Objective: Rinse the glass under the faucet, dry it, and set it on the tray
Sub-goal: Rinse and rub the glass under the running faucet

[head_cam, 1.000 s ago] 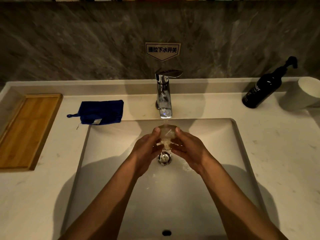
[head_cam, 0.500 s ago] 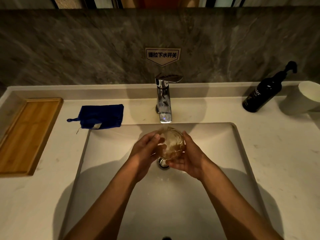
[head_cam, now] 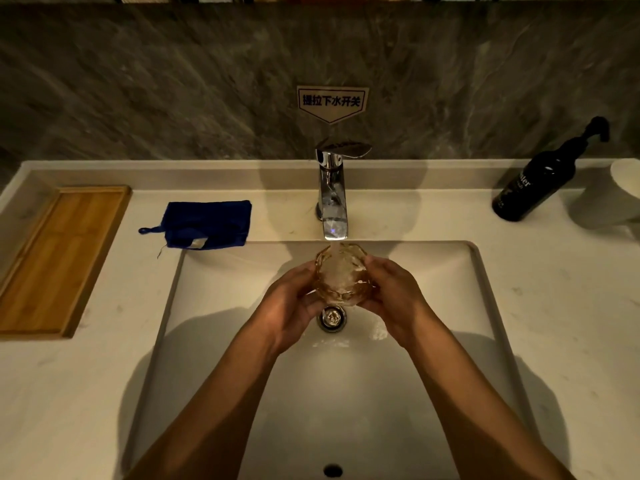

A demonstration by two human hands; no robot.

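Directly under the running chrome faucet [head_cam: 331, 199], a faceted amber drinking glass [head_cam: 341, 275] is held over the white rectangular sink basin [head_cam: 450, 306], its open mouth tipped up toward the spout so the water stream pours inside. Both bare hands cradle it: the left hand [head_cam: 289, 306] wraps its left wall and the right hand [head_cam: 393, 299] its right wall, fingers curled closed around the body, thumbs near the rim. Just below the grip sits the round metal drain [head_cam: 331, 318].

Well to the left of the grip and slightly farther from the person, a folded dark blue cloth [head_cam: 207, 225] lies on the pale stone counter [head_cam: 104, 375]; farther left again is the flat bamboo tray [head_cam: 59, 261]. Far to the right stand a black pump bottle [head_cam: 540, 178] and a white cup [head_cam: 623, 192].

The glass is likely rigid, breakable and slick when wet, though its facets should give the fingers some purchase. Holding it around the middle of the body, rather than by the thin rim, seems safest.
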